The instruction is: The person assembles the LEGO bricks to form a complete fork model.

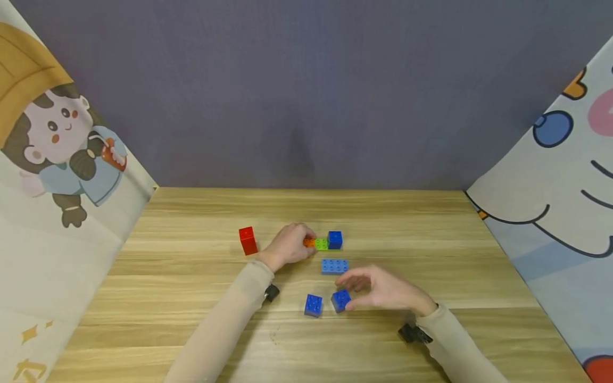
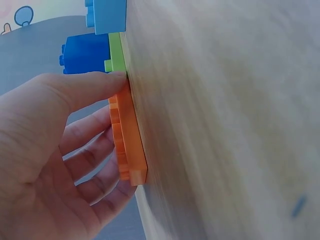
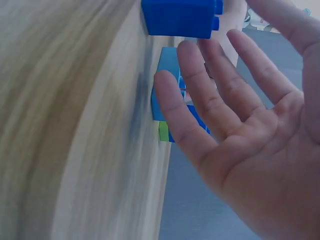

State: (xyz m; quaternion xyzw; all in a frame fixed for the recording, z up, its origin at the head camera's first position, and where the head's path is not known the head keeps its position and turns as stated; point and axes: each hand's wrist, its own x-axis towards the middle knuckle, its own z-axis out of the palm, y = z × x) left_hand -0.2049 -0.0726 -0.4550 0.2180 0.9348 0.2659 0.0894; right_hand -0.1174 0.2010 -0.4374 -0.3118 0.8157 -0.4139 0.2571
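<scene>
My left hand [image 1: 289,244] grips an orange brick [image 2: 131,135] lying flat on the table, thumb on one side and fingers on the other. Against the orange brick's right end is a green brick [image 1: 321,244], with a dark blue block [image 1: 334,240] at its right end. My right hand [image 1: 383,289] is spread around a dark blue brick [image 1: 340,300], its thumb close beside it; whether they touch I cannot tell. In the right wrist view the palm [image 3: 265,145] holds nothing. A light blue brick [image 1: 334,266] lies between the hands.
A second dark blue brick [image 1: 313,305] lies left of the one by my right hand. A tall red block [image 1: 248,241] stands left of my left hand. The wooden table [image 1: 191,213] meets a grey panel [image 1: 306,106] at the back.
</scene>
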